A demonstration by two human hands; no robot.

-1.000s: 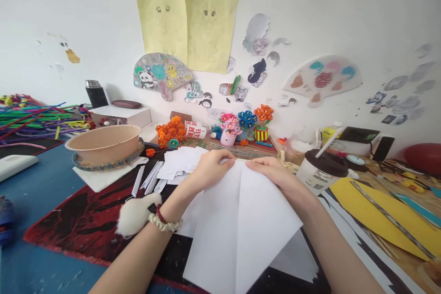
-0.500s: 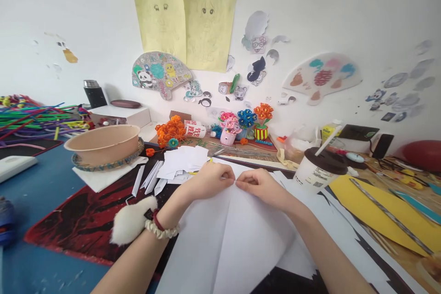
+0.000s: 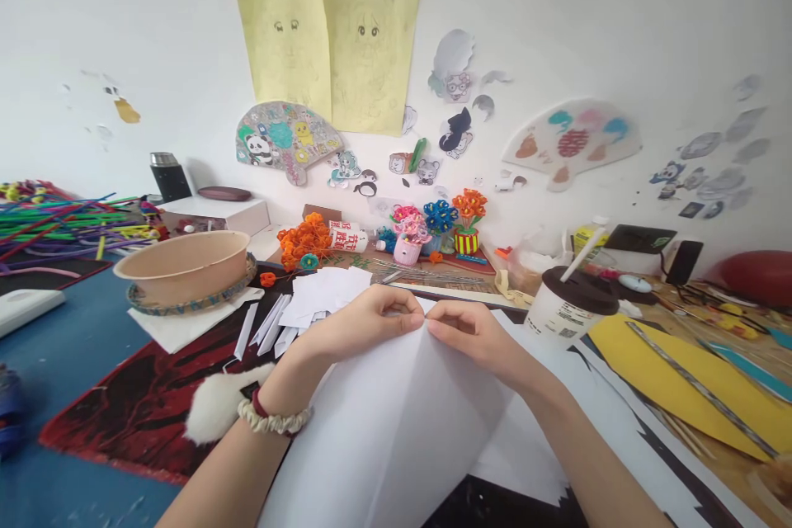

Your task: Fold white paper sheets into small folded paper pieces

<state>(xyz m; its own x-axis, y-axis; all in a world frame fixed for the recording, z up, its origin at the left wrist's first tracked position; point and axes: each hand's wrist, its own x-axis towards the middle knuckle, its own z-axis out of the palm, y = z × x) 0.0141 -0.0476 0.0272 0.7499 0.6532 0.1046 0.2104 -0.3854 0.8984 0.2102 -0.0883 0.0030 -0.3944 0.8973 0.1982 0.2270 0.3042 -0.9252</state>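
Note:
A large white sheet of paper [image 3: 384, 421] with a lengthwise crease slopes down from my fingers toward me. My left hand [image 3: 371, 320] pinches its top edge, thumb against fingertips, near the crease. Right beside it, my right hand [image 3: 473, 338] pinches the same edge, the two sets of fingertips almost touching. A cream scrunchie [image 3: 275, 419] and a dark red band circle my left wrist. More white paper [image 3: 525, 454] lies under the sheet on the right. Beyond my left hand sit a pile of white paper pieces [image 3: 325, 293] and several narrow folded strips [image 3: 269, 326].
A lidded drink cup [image 3: 566, 313] with a straw stands close to my right hand. To the left are a beige basin [image 3: 186, 264], a white fluffy item [image 3: 207, 408] and a red-black mat [image 3: 124, 404]. Yellow card [image 3: 681, 379] lies right; flower pots [image 3: 408, 252] stand behind.
Both hands still pinch the sheet's top edge. The sheet now bends up more around its crease, its upper part raised slightly, and my left forearm has shifted a little left. The view has tilted slightly.

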